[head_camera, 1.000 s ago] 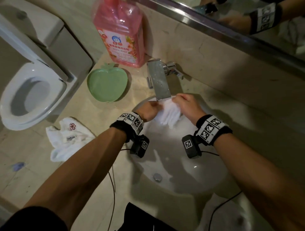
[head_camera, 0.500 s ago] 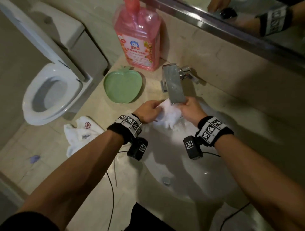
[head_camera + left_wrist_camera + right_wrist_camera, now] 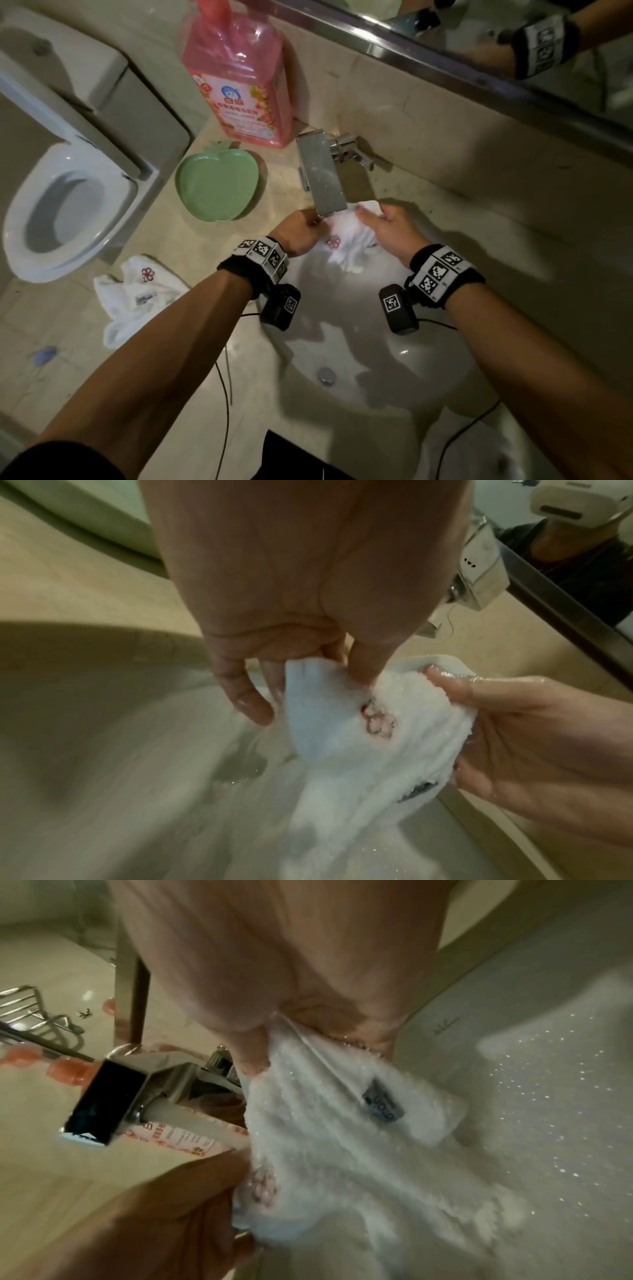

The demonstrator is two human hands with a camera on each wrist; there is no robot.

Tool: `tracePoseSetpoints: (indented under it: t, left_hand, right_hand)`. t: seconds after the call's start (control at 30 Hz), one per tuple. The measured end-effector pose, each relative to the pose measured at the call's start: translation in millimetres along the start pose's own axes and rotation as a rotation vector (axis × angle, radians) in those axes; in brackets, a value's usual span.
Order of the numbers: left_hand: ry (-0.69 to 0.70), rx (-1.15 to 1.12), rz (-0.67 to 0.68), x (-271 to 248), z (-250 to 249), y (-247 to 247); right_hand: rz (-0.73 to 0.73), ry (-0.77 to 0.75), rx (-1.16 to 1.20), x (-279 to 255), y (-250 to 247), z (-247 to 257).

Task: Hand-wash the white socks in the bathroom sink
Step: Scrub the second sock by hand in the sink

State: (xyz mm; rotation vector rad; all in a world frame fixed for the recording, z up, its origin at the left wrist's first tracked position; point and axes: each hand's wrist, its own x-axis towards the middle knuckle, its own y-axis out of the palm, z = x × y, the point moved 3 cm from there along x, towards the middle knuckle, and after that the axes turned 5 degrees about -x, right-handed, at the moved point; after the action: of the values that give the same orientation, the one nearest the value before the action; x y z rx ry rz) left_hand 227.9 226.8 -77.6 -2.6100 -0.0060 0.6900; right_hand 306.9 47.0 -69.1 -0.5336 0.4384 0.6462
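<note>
- Dripping under the faucet (image 3: pixel 323 178), the wet sock (image 3: pixel 342 245) hangs over the sink (image 3: pixel 428 370), soft, limp, likely heavy with water; its edges suit a hold.
- White terry, red flower mark, grey label.
- Left hand (image 3: pixel 299 231) and right hand (image 3: pixel 390 229) each pinch an edge.
- Second sock (image 3: pixel 137 294) lies on the tabletop (image 3: pixel 171 359).

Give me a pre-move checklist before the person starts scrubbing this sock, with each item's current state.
1. Both hands hold the sock: left hand and right hand grip it: ok.
2. Sock under the faucet: ok.
3. Sock wet: droplets show in the right wrist view: ok.
4. Soap on sock: cannot tell.
5. Detergent in reach on the counter: ok.
6. Second sock washed: lies on the counter: not ok.
</note>
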Motion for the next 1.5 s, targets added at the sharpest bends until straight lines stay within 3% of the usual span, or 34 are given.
tracePoseSetpoints:
  t: [0.17,0.3,0.4,0.57,0.67,0.73,0.77,0.87,1.07,1.17,1.23,1.33,1.4,1.5]
  left_hand:
    - [0.058,-0.288,-0.201,-15.6,6.9,-25.7]
    - [0.017,-0.437,-0.212,-28.8,10.9,-44.6]
    - [-0.023,-0.334,-0.135,-32.0,16.3,-49.6]
    - [0.010,-0.254,0.007,-24.2,2.7,-36.1]
    - [0.153,-0.273,0.026,-18.2,-19.5,-21.5]
    - [0.225,-0.304,-0.032,-11.2,-27.3,-14.4]
    - [0.215,-0.303,-0.040,-7.0,-26.2,-10.7]
    - [-0.010,-0.360,0.002,-1.1,-10.0,5.8]
    - [0.108,-0.454,-0.030,-12.0,-10.7,1.0]
    - [0.188,-0.374,-0.005,-16.9,-16.7,-12.8]
    - [0.153,-0.300,-0.049,-16.9,-13.7,-24.3]
    - [-0.009,-0.209,-0.121,-18.2,2.8,-33.8]
    - [-0.094,-0.145,-0.060,-21.4,14.1,-30.0]
    - [-0.045,-0.036,0.073,-26.1,17.9,-16.0]
  right_hand:
    - [0.102,-0.060,-0.107,3.7,23.6,6.5]
    - [0.083,0.009,0.002,6.4,51.2,20.2]
    - [0.122,-0.112,-0.029,10.5,57.6,33.3]
    - [0.278,-0.185,-0.058,0.3,48.3,33.9]
    - [0.198,-0.116,-0.150,-2.1,32.1,24.0]
    - [0.176,-0.070,-0.065,-5.1,21.5,19.5]
    - [0.174,-0.076,-0.002,-7.6,17.5,19.4]
    - [0.133,-0.081,0.093,-10.2,7.4,18.1]
    - [0.166,-0.072,-0.033,-7.9,10.8,9.9]
    - [0.193,-0.101,-0.084,-6.0,27.0,15.8]
    - [0.161,-0.093,-0.125,-2.7,36.3,21.3]
    - [0.161,-0.072,-0.007,0.6,44.8,31.4]
    - [0.135,-0.065,0.059,2.6,45.4,33.9]
    - [0.075,-0.044,0.111,1.6,39.3,34.3]
